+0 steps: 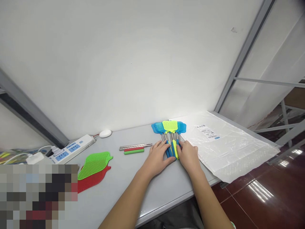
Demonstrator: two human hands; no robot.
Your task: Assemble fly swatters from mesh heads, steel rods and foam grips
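Several fly swatters lie in a bunch on the grey table, heads toward the wall. A yellow fly swatter head rests on top of the blue fly swatter heads. My left hand curls against the left side of the blue and yellow handles. From the right, my right hand closes on the same bundle, with its thumb along the handles. Farther left are metal rods, a red handle and a green handle, apart from my hands. My palms hide part of the handles.
A green swatter head overlaps a red swatter head on the left. Behind them are a power strip and a white oval device. A white plastic mailer bag covers the table's right end and overhangs its front edge.
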